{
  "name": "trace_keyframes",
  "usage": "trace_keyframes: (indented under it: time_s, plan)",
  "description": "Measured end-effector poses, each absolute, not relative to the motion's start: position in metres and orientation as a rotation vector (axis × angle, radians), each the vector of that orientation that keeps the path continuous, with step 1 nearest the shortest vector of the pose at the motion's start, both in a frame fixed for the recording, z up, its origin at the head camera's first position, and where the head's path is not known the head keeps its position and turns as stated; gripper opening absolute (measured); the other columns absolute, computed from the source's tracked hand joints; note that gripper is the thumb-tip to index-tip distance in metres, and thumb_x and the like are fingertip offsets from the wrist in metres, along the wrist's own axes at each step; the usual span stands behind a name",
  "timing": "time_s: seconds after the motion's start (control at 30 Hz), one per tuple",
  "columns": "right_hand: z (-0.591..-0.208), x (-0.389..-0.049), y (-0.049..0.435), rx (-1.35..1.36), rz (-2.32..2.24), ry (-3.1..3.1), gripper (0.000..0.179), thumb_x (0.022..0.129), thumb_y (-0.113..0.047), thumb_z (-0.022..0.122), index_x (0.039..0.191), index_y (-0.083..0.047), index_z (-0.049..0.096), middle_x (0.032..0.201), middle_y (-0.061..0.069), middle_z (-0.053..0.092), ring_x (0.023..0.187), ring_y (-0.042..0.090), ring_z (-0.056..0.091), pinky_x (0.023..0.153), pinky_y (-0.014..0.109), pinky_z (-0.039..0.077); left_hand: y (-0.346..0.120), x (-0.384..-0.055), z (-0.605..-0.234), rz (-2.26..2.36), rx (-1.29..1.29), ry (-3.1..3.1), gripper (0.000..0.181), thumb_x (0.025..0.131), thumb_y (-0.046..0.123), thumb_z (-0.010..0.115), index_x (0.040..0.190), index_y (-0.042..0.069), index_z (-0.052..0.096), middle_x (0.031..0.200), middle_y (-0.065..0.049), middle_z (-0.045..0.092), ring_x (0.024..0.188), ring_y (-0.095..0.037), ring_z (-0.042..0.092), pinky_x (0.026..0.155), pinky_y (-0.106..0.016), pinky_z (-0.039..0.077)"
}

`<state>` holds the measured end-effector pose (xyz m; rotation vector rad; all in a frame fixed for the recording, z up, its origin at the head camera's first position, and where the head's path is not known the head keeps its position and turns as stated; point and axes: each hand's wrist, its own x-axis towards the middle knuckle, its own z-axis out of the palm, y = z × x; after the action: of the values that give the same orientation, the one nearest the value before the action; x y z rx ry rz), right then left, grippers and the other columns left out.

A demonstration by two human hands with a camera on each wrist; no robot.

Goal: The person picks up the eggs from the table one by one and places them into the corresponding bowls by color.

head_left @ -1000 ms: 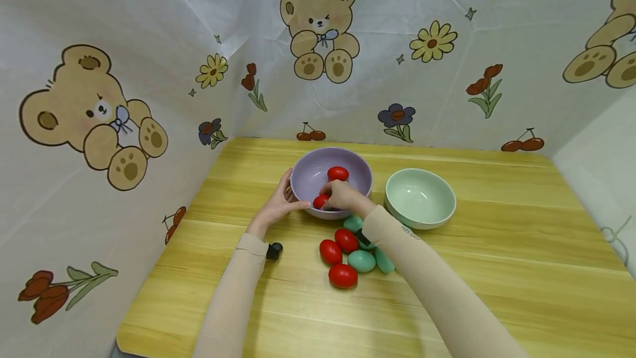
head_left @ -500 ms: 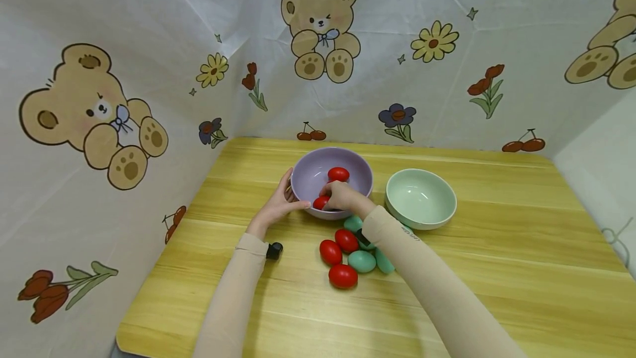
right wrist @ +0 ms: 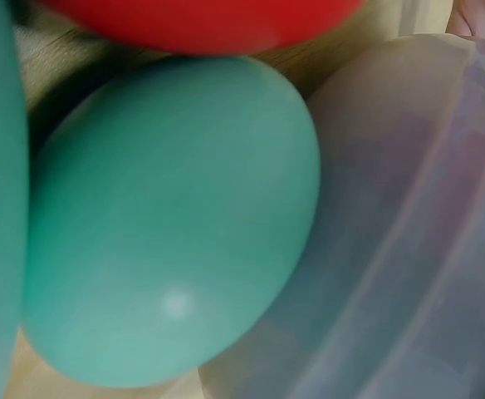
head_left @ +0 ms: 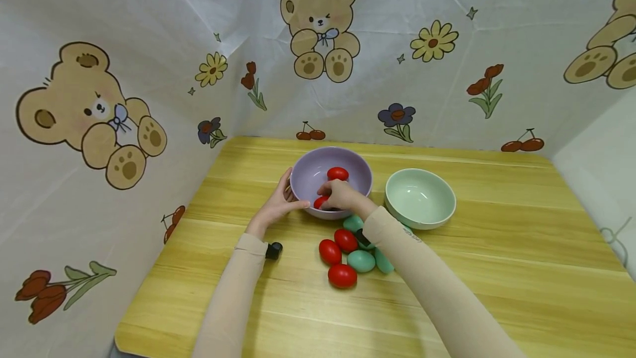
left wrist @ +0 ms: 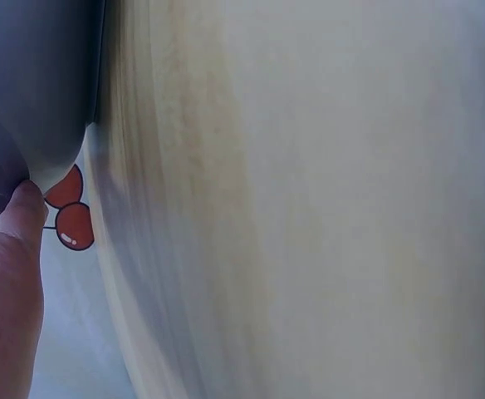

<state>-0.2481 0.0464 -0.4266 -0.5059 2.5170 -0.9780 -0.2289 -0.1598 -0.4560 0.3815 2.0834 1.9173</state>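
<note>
Gripping purple bowl [head_left: 310, 170] with left hand [head_left: 276, 206], spread wide; right hand [head_left: 344, 195], curled nearly closed, pinches red egg [head_left: 319, 202] inside.

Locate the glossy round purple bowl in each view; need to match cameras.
Head: bowl near the picture's centre.
Left wrist: bowl cropped into the upper-left corner.
Right wrist: bowl large at right, against a smooth green egg.
Shared landmark: the flat wood-grain tabletop, visible in all three.

On the worktop [head_left: 521, 253], the left bowl [head_left: 309, 169] holds eggs [head_left: 338, 173]; the right bowl [head_left: 420, 195] stands just beside it, and an egg cluster [head_left: 361, 261] lies on their near side.
</note>
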Motion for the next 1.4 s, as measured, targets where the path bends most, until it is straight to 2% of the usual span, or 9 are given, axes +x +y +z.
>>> trace_keyframes:
  time_s: [0.33,0.57,0.8,0.93,1.07,1.23,1.4]
  plan:
    - [-0.425,-0.248,0.054,-0.4,-1.252,2.422,0.043,0.078,-0.012,0.075,0.117,0.0,0.062,0.115,0.014,0.06,0.1,0.024,0.054,0.086,0.031,0.048,-0.157,-0.224,-0.447,1.902,0.396,2.087,0.104,0.079,0.002,0.072,0.149,0.012,-0.005,0.152,-0.016,0.0,0.138,-0.03,0.009,0.109,-0.033,0.018]
    - [-0.418,-0.245,0.061,-0.265,-1.55,2.293,0.045,0.081,-0.01,0.07,0.122,0.0,0.058,0.121,0.017,0.057,0.105,0.026,0.053,0.09,0.034,0.047,-0.158,-0.224,-0.448,1.91,0.394,2.088,0.104,0.079,0.002,0.072,0.149,0.012,-0.004,0.152,-0.016,0.003,0.138,-0.031,0.009,0.109,-0.034,0.018]
    - [-0.417,-0.244,0.07,-0.186,-1.774,2.152,0.043,0.083,-0.011,0.068,0.123,-0.001,0.058,0.122,0.017,0.057,0.1,0.026,0.056,0.091,0.04,0.046,-0.158,-0.223,-0.448,1.92,0.405,2.094,0.104,0.078,0.002,0.073,0.149,0.011,-0.003,0.152,-0.018,0.004,0.138,-0.032,0.01,0.109,-0.034,0.018]
    - [-0.416,-0.242,0.076,-0.136,-1.917,2.007,0.041,0.085,-0.008,0.065,0.123,0.003,0.056,0.121,0.019,0.056,0.098,0.025,0.057,0.094,0.039,0.044,-0.158,-0.223,-0.448,1.922,0.407,2.095,0.104,0.078,0.002,0.073,0.149,0.01,-0.003,0.152,-0.018,0.004,0.137,-0.032,0.01,0.109,-0.035,0.018]
    - [-0.412,-0.236,0.082,-0.138,-2.032,1.864,0.046,0.086,-0.006,0.063,0.127,0.009,0.049,0.127,0.021,0.05,0.102,0.024,0.056,0.097,0.036,0.041,-0.158,-0.223,-0.448,1.916,0.403,2.097,0.104,0.078,0.001,0.073,0.149,0.01,-0.004,0.152,-0.019,0.004,0.137,-0.033,0.01,0.109,-0.036,0.018]
    - [-0.405,-0.227,0.087,-0.195,-2.045,1.82,0.044,0.086,-0.007,0.064,0.126,0.006,0.051,0.132,0.021,0.046,0.109,0.028,0.053,0.098,0.035,0.04,-0.158,-0.223,-0.448,1.928,0.403,2.092,0.104,0.078,0.0,0.072,0.149,0.01,-0.004,0.152,-0.019,0.003,0.137,-0.033,0.009,0.109,-0.037,0.017]
    - [-0.402,-0.216,0.091,-0.252,-2.039,1.805,0.045,0.086,-0.008,0.064,0.128,0.005,0.05,0.131,0.019,0.049,0.119,0.035,0.045,0.1,0.036,0.038,-0.158,-0.224,-0.448,1.918,0.389,2.102,0.105,0.078,0.002,0.073,0.149,0.011,-0.004,0.152,-0.017,0.003,0.138,-0.032,0.009,0.109,-0.035,0.018]
